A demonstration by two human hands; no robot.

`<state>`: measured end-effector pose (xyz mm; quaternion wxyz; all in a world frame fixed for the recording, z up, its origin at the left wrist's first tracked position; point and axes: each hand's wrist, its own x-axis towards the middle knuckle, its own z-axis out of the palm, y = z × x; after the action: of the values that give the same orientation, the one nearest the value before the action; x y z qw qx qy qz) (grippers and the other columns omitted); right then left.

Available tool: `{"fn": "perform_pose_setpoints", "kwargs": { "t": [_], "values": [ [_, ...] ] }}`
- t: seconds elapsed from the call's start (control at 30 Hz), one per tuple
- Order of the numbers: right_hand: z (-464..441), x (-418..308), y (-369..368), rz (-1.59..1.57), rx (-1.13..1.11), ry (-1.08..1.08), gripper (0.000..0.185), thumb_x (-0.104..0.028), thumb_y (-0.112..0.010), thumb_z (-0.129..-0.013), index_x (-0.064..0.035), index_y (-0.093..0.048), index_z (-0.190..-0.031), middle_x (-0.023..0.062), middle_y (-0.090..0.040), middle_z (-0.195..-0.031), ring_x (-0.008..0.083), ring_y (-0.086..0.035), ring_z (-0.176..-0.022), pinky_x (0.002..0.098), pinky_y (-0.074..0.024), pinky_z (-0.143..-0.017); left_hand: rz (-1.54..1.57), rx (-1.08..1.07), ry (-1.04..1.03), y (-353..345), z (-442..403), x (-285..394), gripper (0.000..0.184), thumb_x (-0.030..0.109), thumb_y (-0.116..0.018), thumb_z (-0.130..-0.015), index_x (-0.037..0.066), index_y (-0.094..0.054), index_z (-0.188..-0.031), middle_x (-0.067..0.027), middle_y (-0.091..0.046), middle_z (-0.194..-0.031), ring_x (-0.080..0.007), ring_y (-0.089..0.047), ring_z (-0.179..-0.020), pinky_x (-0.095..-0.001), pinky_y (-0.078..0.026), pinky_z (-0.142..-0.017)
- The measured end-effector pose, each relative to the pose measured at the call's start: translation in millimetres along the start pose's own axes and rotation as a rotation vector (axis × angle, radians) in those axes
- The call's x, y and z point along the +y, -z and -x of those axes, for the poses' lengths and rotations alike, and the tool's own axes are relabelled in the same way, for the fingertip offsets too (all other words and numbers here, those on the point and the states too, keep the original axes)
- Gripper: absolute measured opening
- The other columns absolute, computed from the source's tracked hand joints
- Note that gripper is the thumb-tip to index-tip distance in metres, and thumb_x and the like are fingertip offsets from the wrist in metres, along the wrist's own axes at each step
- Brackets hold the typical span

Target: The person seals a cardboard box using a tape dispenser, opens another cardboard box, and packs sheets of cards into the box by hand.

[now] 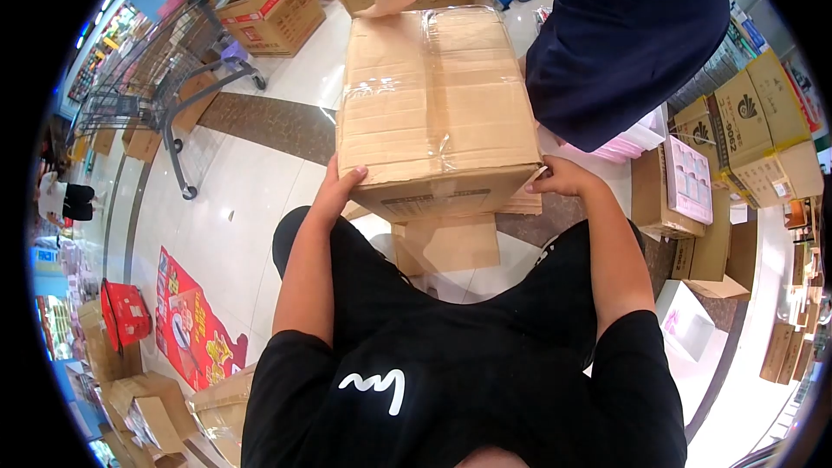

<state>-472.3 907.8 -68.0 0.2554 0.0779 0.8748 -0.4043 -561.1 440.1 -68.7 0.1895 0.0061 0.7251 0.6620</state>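
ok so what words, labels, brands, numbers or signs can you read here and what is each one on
"9062": sideways, on the logo carton at right.
Red poster on the floor: characters too blurred to read.
Taped box, front panel: print too blurred.
Red-banded carton, top left: print too small.
Black shirt: white script, no clear word.

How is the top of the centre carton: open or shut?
Shut: the carton has its top flaps flat, with clear tape running down the middle. Underside: cannot tell, hidden from this view.
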Motion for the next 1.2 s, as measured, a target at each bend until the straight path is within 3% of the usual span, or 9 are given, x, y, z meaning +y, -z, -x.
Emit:
{"fn": "perform_pose_setpoints", "kwargs": {
  "t": [0.13,0.27,0.57,0.73,0.77,0.83,0.87,1.03,1.2],
  "values": [
    [-6,6,-3,-0.074,-0.041,0.029,0.08,-0.028,-0.085,-0.077,0.0003,-0.048,-0.141,0.0174,-0.065,-0.124,0.0238,-0.064,-0.109,0.0362,-0.0497,-0.095,-0.026,0.007,0.018,-7,3,6,0.087,0.035,-0.072,-0.088,0.004,-0.026,-0.155,-0.0178,-0.049,-0.143,-0.0277,-0.047,-0.132,-0.0388,-0.038,-0.108],
    [-11,14,-3,-0.092,-0.048,0.027,0.078,-0.025,-0.085,-0.077,0.0008,-0.048,-0.141,0.0163,-0.064,-0.124,0.0228,-0.064,-0.108,0.0357,-0.0496,-0.095,-0.044,-0.003,0.024,-9,5,13,0.09,0.038,-0.072,-0.087,0.006,-0.025,-0.156,-0.0173,-0.049,-0.143,-0.0286,-0.047,-0.131,-0.0406,-0.039,-0.107],
    [0,-1,3,0.065,-0.036,-0.035,0.082,-0.037,-0.085,-0.076,0.0002,-0.05,-0.139,0.0171,-0.065,-0.121,0.0243,-0.066,-0.102,0.034,-0.0509,-0.089,-0.032,0.041,0.065,-10,10,23,0.09,0.043,-0.07,-0.089,0.005,-0.025,-0.156,-0.0195,-0.049,-0.142,-0.0271,-0.048,-0.132,-0.038,-0.038,-0.109],
    [7,-23,1,-0.266,0.07,0.093,0.098,-0.055,-0.078,-0.079,-0.0005,-0.037,-0.149,0.019,-0.054,-0.141,0.028,-0.056,-0.124,0.0393,-0.0486,-0.095,-0.257,0.112,-0.128,-6,-7,-11,0.082,0.052,-0.062,-0.094,0.0,-0.032,-0.151,-0.02,-0.051,-0.14,-0.0282,-0.05,-0.128,-0.0377,-0.04,-0.106],
    [6,-24,1,-0.346,0.103,0.103,0.094,-0.061,-0.066,-0.087,-0.0079,-0.028,-0.155,0.0162,-0.044,-0.151,0.0278,-0.05,-0.131,0.0423,-0.0477,-0.096,-0.165,0.19,-0.107,2,-11,-11,0.079,0.054,-0.058,-0.096,0.001,-0.035,-0.149,-0.0189,-0.052,-0.139,-0.0275,-0.051,-0.126,-0.0378,-0.041,-0.103],
    [8,-30,-2,-0.376,0.167,0.128,0.091,-0.062,-0.062,-0.089,-0.0098,-0.029,-0.156,0.0153,-0.045,-0.15,0.0275,-0.051,-0.13,0.0427,-0.0473,-0.096,-0.029,0.336,-0.103,11,-16,-10,0.075,0.061,-0.046,-0.099,0.002,-0.042,-0.145,-0.0153,-0.055,-0.134,-0.0254,-0.053,-0.119,-0.0377,-0.044,-0.096],
    [9,-31,-2,-0.407,0.234,0.154,0.088,-0.063,-0.058,-0.091,-0.0116,-0.029,-0.156,0.0144,-0.047,-0.148,0.0271,-0.052,-0.129,0.0431,-0.0468,-0.096,0.019,0.307,-0.041,20,-16,-9,0.079,0.068,-0.046,-0.095,0.013,-0.036,-0.151,-0.0138,-0.046,-0.147,-0.0296,-0.046,-0.133,-0.0509,-0.042,-0.103],
    [3,-29,-3,-0.365,0.182,0.082,0.085,-0.064,-0.056,-0.092,-0.0134,-0.03,-0.156,0.0133,-0.049,-0.146,0.0254,-0.055,-0.124,0.043,-0.0461,-0.096,0.21,0.299,0.062,26,-8,-16,0.08,0.067,-0.044,-0.097,0.013,-0.032,-0.155,-0.0134,-0.044,-0.151,-0.0276,-0.043,-0.137,-0.0483,-0.04,-0.106],
    [2,-38,-6,-0.312,0.179,0.057,0.084,-0.062,-0.058,-0.091,-0.0119,-0.034,-0.154,0.0131,-0.051,-0.143,0.0243,-0.057,-0.119,0.0419,-0.0464,-0.094,-0.297,0.137,-0.024,5,-4,-29,0.097,0.062,-0.046,-0.098,-0.006,-0.008,-0.156,-0.0245,-0.022,-0.161,-0.0335,-0.024,-0.149,-0.0405,-0.025,-0.118]
  ]
}}
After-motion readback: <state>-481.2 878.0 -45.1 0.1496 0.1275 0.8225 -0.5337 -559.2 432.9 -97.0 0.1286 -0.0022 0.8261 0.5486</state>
